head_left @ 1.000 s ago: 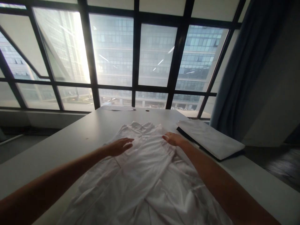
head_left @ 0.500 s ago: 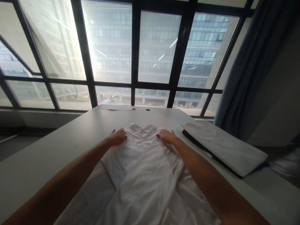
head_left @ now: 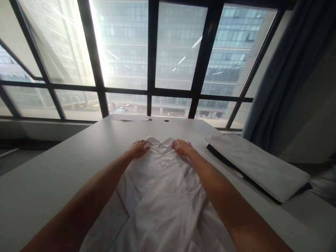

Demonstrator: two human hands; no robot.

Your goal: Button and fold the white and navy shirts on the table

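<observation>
The left fingers (head_left: pixel 143 144) lie flat and loose, not closed on anything. They rest on top of a white shirt (head_left: pixel 162 199), just beside its collar (head_left: pixel 160 140). The right fingers (head_left: pixel 176 145) lie flat and loose too, on the other side of the collar. The left hand (head_left: pixel 138 149) and the right hand (head_left: pixel 183 147) are near each other, with the collar between them. Both bare arms reach out over the shirt. The shirt lies spread out on a big grey surface (head_left: pixel 60 168), with its collar at the far end. To the right of the shirt, a little apart from it, lies a flat pale bag (head_left: pixel 257 164) with a dark edge. At the far end of the surface is a sheet of paper (head_left: pixel 130 118) and a small dark hole (head_left: pixel 166 120). Behind that is a big window (head_left: pixel 126 45) with black bars. A blue curtain (head_left: pixel 286 70) hangs on the right.
</observation>
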